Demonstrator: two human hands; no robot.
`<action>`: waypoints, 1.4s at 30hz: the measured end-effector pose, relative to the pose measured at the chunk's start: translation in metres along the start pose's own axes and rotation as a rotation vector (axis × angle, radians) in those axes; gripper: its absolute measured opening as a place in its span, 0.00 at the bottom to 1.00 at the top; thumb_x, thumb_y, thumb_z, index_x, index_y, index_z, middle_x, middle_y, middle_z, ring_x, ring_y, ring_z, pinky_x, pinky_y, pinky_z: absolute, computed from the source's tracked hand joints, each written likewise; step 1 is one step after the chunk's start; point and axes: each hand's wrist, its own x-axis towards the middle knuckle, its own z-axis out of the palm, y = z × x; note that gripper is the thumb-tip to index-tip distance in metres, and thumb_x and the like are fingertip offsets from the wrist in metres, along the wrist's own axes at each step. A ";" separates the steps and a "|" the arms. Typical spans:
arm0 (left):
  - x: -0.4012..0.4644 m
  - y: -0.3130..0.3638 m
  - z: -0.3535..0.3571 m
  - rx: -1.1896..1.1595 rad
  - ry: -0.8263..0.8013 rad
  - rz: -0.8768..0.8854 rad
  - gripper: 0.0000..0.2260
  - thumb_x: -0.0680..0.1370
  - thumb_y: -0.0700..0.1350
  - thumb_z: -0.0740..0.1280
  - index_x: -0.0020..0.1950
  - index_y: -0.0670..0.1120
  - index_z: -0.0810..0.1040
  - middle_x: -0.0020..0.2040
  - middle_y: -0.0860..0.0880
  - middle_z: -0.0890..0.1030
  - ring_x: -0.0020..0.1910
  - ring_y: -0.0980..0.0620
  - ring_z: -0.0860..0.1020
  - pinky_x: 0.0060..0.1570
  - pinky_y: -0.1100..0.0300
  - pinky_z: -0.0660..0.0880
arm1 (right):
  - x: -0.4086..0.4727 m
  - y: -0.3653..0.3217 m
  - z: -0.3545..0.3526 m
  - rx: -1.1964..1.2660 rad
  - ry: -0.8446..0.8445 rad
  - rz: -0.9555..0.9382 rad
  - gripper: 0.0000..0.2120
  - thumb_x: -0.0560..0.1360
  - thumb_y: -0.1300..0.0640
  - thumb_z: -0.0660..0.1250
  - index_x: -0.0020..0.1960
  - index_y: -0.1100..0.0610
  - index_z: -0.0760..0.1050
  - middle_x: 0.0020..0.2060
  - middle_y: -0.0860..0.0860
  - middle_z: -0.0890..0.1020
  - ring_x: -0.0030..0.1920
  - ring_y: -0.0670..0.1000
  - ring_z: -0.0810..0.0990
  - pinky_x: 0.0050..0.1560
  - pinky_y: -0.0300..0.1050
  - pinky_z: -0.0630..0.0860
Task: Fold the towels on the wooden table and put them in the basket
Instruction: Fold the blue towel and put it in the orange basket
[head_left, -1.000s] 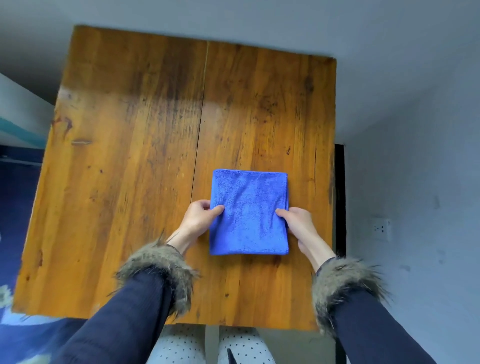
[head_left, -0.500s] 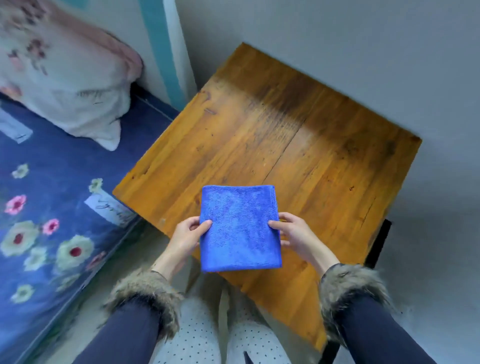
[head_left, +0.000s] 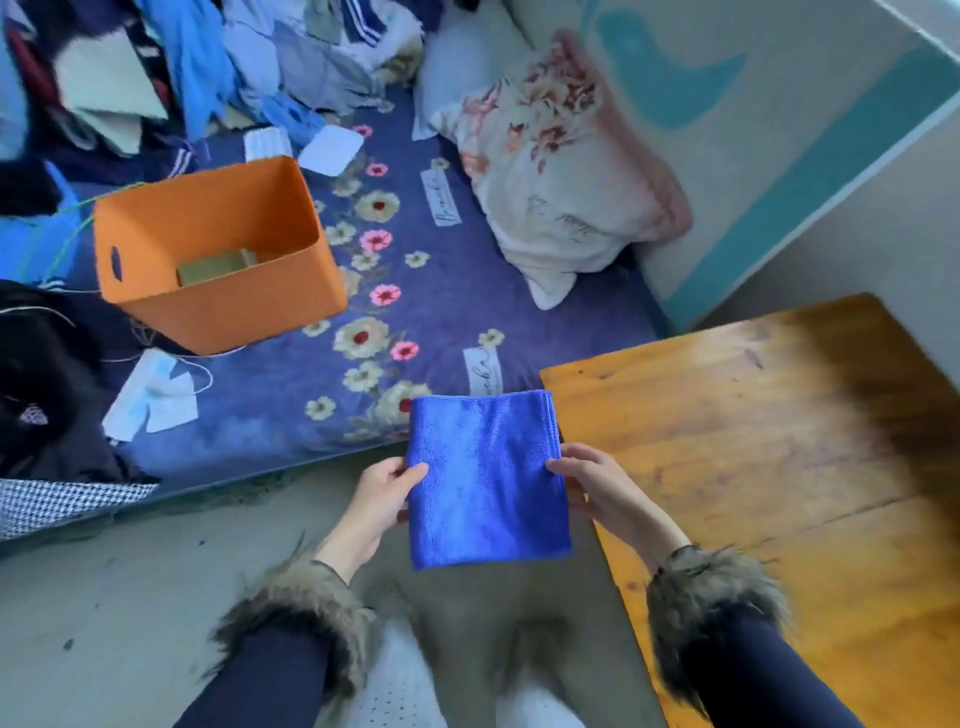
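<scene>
Head view: you hold the folded towel (head_left: 485, 478) flat in the air off the table's (head_left: 769, 467) left edge. Left hand (head_left: 376, 501) and right hand (head_left: 597, 488) each pinch a side edge, which keeps the fold from opening. The basket (head_left: 218, 260) sits far left on the bed (head_left: 441, 322), well apart, one folded item inside.

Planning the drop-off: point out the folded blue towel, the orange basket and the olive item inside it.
folded blue towel (head_left: 485, 483), head view, centre of top face
orange basket (head_left: 234, 306), head view, near outer wall
olive item (head_left: 215, 266), head view, its top
</scene>
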 end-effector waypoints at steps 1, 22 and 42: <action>0.002 0.001 -0.022 -0.022 0.022 -0.004 0.06 0.79 0.41 0.62 0.53 0.42 0.76 0.47 0.47 0.81 0.39 0.50 0.78 0.39 0.58 0.73 | 0.008 -0.007 0.022 -0.017 -0.018 -0.002 0.05 0.75 0.62 0.63 0.49 0.56 0.77 0.42 0.51 0.82 0.42 0.50 0.80 0.41 0.45 0.76; 0.127 0.120 -0.308 -0.068 0.303 0.122 0.05 0.78 0.45 0.64 0.44 0.45 0.77 0.45 0.49 0.81 0.45 0.49 0.79 0.44 0.53 0.75 | 0.175 -0.200 0.308 -0.287 -0.228 -0.062 0.09 0.76 0.61 0.62 0.54 0.59 0.76 0.45 0.52 0.80 0.42 0.51 0.78 0.42 0.44 0.76; 0.482 0.212 -0.353 0.105 0.408 -0.178 0.10 0.75 0.45 0.67 0.34 0.49 0.71 0.43 0.46 0.78 0.45 0.45 0.77 0.49 0.49 0.77 | 0.508 -0.318 0.406 -0.883 0.017 -0.061 0.15 0.74 0.63 0.60 0.60 0.62 0.70 0.53 0.57 0.78 0.53 0.60 0.76 0.45 0.43 0.68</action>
